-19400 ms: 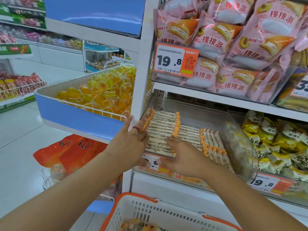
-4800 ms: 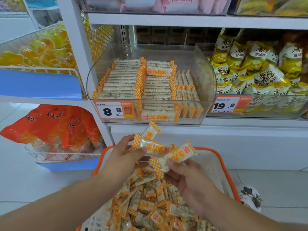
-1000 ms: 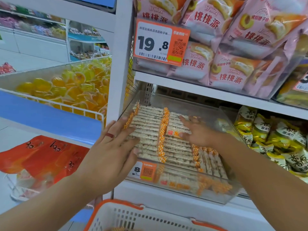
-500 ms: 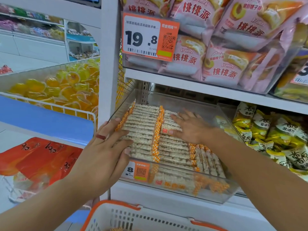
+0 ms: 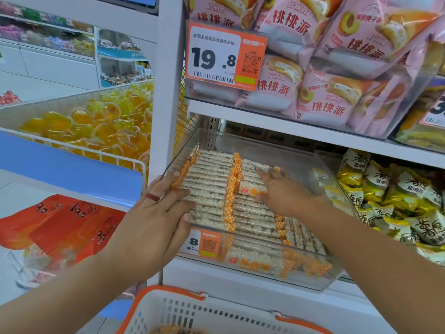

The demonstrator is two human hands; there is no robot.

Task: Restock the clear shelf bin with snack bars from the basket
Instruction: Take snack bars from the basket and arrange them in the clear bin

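The head view shows two hands and one clear bin point(image 5: 320, 273) on the middle shelf. Inside it the snack bars point(image 5: 207, 186) lie in three rows: two rows of flat bars stacked front to back, and a third row at the right standing on edge. Single bars are too many and too tightly packed to count.

The left hand point(image 5: 154, 220) is spread wide, fingers straight. It grasps nothing: the fingertips press on the left row of bars and its thumb lies at the bin's front left corner. A red ring point(image 5: 152, 197) sits on one finger. The right hand point(image 5: 281, 189) reaches deeper into the bin, fingers straight and slightly blurred, lying flat on the middle row; it holds nothing either. Between the two hands runs a seam of orange checkered wrapper ends point(image 5: 231, 189). Just below the left thumb, on the bin's front wall, is one small price tag point(image 5: 203, 243) reading 8.

Below both wrists is one white basket point(image 5: 216, 314) with an orange rim; a few more bars show at its bottom edge, mostly cut off.

Above the hands, a second clear bin holds pink pie packs point(image 5: 325, 100) behind a 19.8 price tag point(image 5: 225, 56). Right of the right forearm, yellow bags point(image 5: 390, 194) fill another bin. Left of the left hand, a wire-fronted bin holds yellow jelly cups point(image 5: 96, 128), with red bags point(image 5: 60, 225) beneath it.
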